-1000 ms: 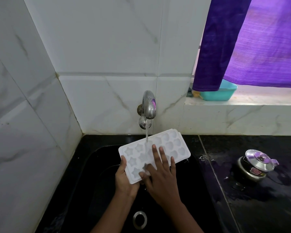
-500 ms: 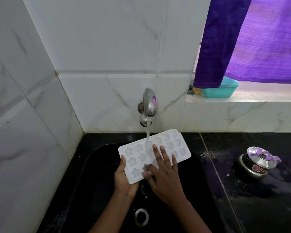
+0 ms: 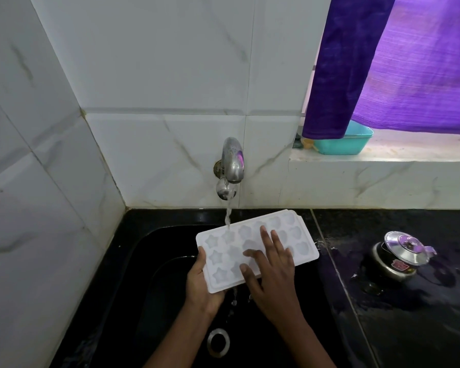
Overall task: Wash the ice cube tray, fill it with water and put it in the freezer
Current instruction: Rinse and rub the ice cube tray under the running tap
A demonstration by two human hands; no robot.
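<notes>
A white ice cube tray (image 3: 298,232) with star and round moulds is held level over the black sink (image 3: 133,282). Water from the steel tap (image 3: 233,162) falls onto the tray's far left part and drips off its near edge. My left hand (image 3: 201,282) grips the tray's near left corner, thumb on the rim. My right hand (image 3: 270,264) lies flat on the tray's middle, fingers straight and spread over the moulds.
The sink drain (image 3: 218,342) is below my wrists. A black pot with a steel lid (image 3: 397,257) stands on the wet black counter at right. A teal tub (image 3: 343,143) sits on the window ledge under a purple curtain (image 3: 398,65). White tiled walls close the left and back.
My right hand has slid rightward along the tray, from near its left end to its middle. The tray and my left hand have stayed under the running tap.
</notes>
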